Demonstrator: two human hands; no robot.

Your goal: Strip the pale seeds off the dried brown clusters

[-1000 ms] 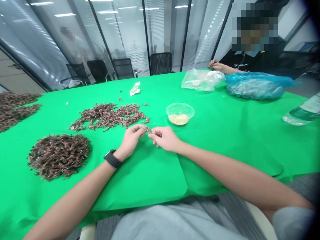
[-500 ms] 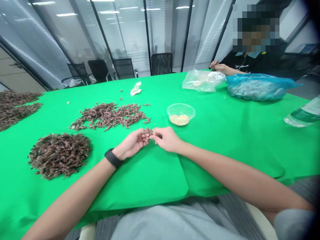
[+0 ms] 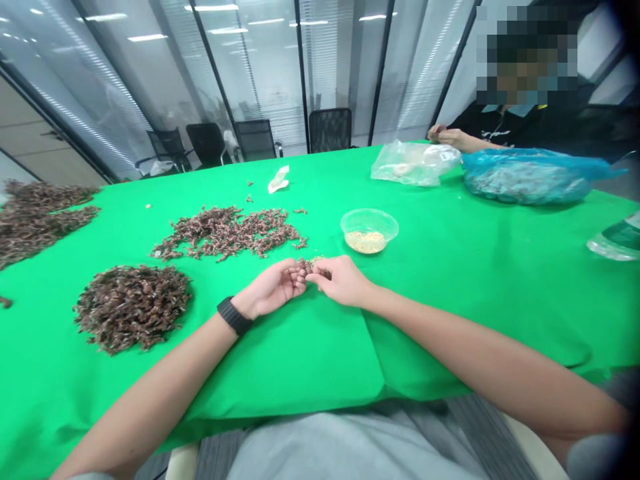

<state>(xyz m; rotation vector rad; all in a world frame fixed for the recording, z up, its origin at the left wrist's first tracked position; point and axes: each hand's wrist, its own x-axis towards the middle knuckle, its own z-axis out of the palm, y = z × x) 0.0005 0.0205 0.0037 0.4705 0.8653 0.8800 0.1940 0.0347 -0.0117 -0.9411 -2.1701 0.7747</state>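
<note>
My left hand (image 3: 275,288), a black band on its wrist, is palm up with its fingers curled closed around a small brown dried piece. Meeting it at the fingertips, my right hand (image 3: 343,280) pinches at the same piece, which the fingers mostly hide. Pale crumbs (image 3: 316,259) lie on the cloth just behind the fingers. Beyond my right hand stands a clear plastic bowl (image 3: 369,231) with pale yellow bits in its bottom. A loose spread of dried brown pieces (image 3: 230,232) lies beyond my left hand, and a rounder heap (image 3: 134,307) is left of it.
More brown heaps (image 3: 40,220) lie at the far left of the green cloth (image 3: 280,373). A crumpled white paper (image 3: 279,179), a clear bag (image 3: 413,163), a full blue bag (image 3: 530,177) and a bottle (image 3: 617,237) are on the table. Another person's hands (image 3: 447,135) are at the far right.
The whole view has shifted slightly, with things appearing a little further right. Both hands stay together at the fingertips in nearly the same pose.
</note>
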